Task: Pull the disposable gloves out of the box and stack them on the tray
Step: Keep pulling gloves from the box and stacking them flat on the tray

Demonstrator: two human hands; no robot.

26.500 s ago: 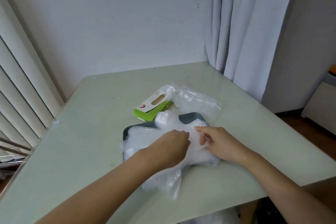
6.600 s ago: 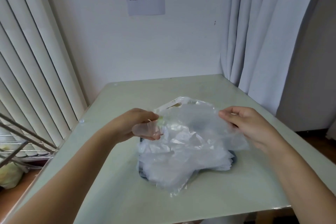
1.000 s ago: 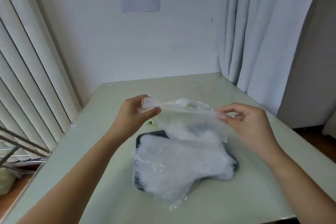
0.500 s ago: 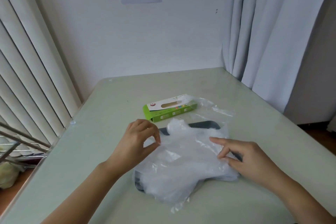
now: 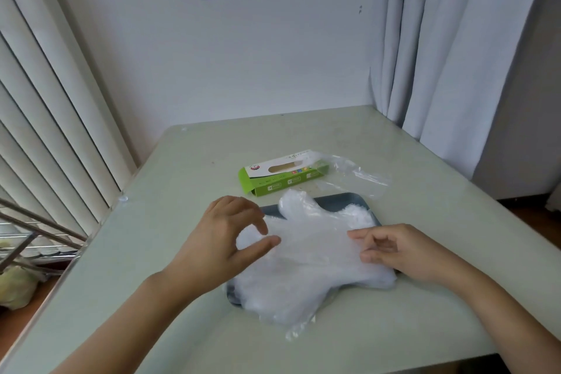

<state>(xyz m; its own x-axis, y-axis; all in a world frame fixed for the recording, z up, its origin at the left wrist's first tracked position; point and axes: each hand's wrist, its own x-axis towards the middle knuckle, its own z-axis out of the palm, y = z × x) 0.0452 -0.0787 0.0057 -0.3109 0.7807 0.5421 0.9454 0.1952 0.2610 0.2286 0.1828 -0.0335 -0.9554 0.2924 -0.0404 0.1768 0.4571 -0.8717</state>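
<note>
The pale green surface (image 5: 188, 179) holds a green box (image 5: 282, 174), a clear plastic bag (image 5: 355, 174) beside it, and a dark tray (image 5: 340, 199) nearer the person.

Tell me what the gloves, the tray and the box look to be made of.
Gloves: thin clear plastic film, crinkled and cloudy where layered, the tray showing faintly through.
Tray: dark grey, smooth matte rim with rounded corners; likely plastic, though coated metal can't be ruled out.
Box: printed green and white cardboard, with folded edges and an open end flap.
</note>
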